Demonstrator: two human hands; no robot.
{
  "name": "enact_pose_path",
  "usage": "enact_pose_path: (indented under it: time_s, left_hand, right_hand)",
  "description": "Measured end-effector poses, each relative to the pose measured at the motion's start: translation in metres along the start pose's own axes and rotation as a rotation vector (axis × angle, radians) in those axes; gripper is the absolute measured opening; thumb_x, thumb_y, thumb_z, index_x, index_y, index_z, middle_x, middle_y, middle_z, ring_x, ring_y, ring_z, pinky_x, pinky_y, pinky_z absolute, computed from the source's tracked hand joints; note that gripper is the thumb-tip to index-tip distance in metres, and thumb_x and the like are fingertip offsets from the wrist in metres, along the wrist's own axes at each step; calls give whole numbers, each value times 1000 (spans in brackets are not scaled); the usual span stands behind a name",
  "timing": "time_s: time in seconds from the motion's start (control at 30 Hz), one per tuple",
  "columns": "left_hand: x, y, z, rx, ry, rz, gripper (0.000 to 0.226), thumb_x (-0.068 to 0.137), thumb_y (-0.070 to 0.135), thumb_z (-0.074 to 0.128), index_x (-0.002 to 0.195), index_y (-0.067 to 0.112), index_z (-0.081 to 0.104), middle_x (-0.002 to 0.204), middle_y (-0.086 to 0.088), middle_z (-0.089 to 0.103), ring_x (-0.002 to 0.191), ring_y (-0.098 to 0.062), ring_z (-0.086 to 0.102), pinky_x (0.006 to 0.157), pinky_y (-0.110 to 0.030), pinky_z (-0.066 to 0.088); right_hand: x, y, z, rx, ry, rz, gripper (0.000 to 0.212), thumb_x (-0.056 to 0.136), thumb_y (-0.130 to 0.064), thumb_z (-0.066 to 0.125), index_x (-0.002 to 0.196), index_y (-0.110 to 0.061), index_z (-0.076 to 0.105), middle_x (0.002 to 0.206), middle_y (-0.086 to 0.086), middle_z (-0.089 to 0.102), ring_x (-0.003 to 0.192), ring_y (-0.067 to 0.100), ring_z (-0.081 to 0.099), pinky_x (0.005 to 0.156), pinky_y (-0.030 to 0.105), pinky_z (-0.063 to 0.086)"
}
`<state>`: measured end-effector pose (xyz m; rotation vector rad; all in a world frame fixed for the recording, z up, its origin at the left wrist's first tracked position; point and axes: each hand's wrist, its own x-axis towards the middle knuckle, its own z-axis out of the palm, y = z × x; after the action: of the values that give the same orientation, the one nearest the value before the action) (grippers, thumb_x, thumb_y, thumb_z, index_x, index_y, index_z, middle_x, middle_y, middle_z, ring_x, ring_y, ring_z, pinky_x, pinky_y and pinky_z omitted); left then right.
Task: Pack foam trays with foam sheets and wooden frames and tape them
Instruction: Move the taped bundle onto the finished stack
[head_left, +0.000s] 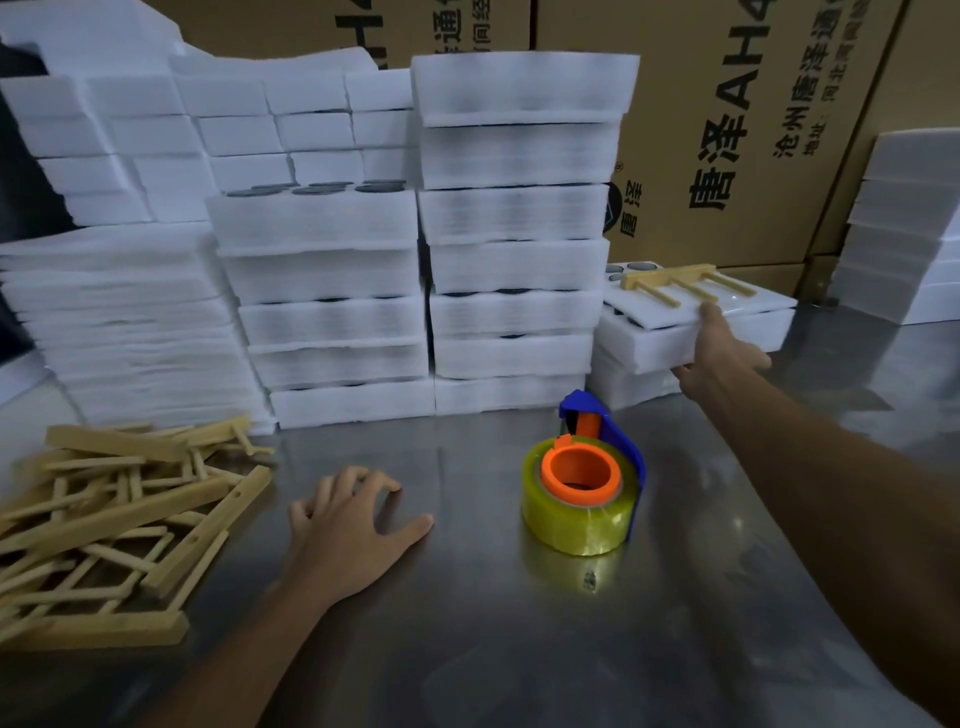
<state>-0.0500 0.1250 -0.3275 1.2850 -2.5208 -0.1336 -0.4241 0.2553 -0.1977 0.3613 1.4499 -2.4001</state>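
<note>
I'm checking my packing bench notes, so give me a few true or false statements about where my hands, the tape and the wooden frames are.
1. The right hand holds a foam tray with a wooden frame on top. True.
2. The left hand grips the tape dispenser. False: it rests on the metal table, apart from the dispenser.
3. The loose frames pile lies left of the left hand. True.
4. The tape roll is red. False: it is yellowish on an orange core.
</note>
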Motion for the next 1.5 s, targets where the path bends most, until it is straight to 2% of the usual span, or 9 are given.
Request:
enact_pose_path:
  time_s: [0.23, 0.43, 0.77, 0.93, 1.07, 1.17, 1.23, 1.37, 1.5]
  left_hand:
    - [3, 3, -1, 11, -4, -4, 61, 63, 93, 24, 98, 47, 42, 107, 20, 33, 109, -7, 33, 88, -34, 21]
    - [4, 6, -1, 28, -5, -4, 58, 66, 91, 27, 98, 45, 42, 109, 18, 35, 108, -9, 35, 89, -34, 24]
    - [5, 3, 2, 18, 31, -13, 58, 63, 94, 25, 90, 46, 41, 103, 22, 36, 98, -4, 31, 84, -33, 22]
    - [5, 5, 3, 50, 28, -15, 59, 63, 94, 22, 92, 46, 41, 104, 21, 36, 98, -5, 32, 83, -33, 23]
    - [5, 7, 2, 48, 21, -15, 58, 64, 92, 24, 94, 46, 41, 104, 21, 36, 101, -6, 33, 84, -33, 23]
    - [4, 8, 0, 49, 17, -18, 54, 67, 91, 28, 94, 45, 41, 105, 21, 36, 104, -7, 35, 84, -33, 22]
    - [3, 8, 0, 53, 14, -21, 53, 69, 90, 29, 94, 45, 41, 106, 20, 36, 106, -8, 36, 85, -33, 23]
    - [2, 12, -2, 53, 15, -22, 50, 70, 88, 29, 93, 44, 40, 104, 20, 35, 107, -9, 36, 85, -33, 24]
    - [2, 12, -3, 56, 7, -16, 50, 72, 86, 31, 96, 44, 41, 106, 19, 35, 108, -9, 37, 86, -33, 24]
  right_hand:
    - [6, 0, 6, -31, -27, -2, 99, 70, -46, 87, 145, -22, 27, 137, 6, 46, 110, 25, 56, 85, 48, 60]
    - [17, -1, 7, -106, -79, 30, 93, 72, -50, 85, 143, -18, 35, 141, 8, 46, 119, 28, 55, 89, 46, 59]
    - [24, -8, 19, -212, -84, 50, 97, 69, -62, 81, 142, -16, 37, 139, 6, 47, 121, 29, 52, 92, 40, 56]
    - [23, -10, 22, -347, -171, 71, 99, 78, -58, 77, 151, -17, 25, 149, 10, 42, 130, 35, 47, 101, 55, 49]
    - [16, 1, 12, -376, -159, 53, 100, 78, -62, 74, 154, -28, 18, 152, 8, 31, 131, 42, 40, 94, 71, 46]
    - [8, 15, 12, -295, -202, 116, 98, 80, -62, 72, 154, -25, 19, 152, 11, 29, 132, 45, 39, 84, 73, 50]
    - [2, 24, 15, -237, -186, 118, 92, 83, -59, 71, 152, -25, 20, 152, 12, 29, 132, 45, 39, 86, 73, 49]
    - [-10, 34, 22, -184, -153, 128, 81, 86, -53, 70, 148, -25, 26, 148, 12, 33, 131, 41, 40, 92, 68, 50]
    - [-14, 42, 21, -276, -257, 114, 70, 93, -48, 64, 149, -19, 35, 147, 8, 41, 129, 33, 45, 96, 48, 54]
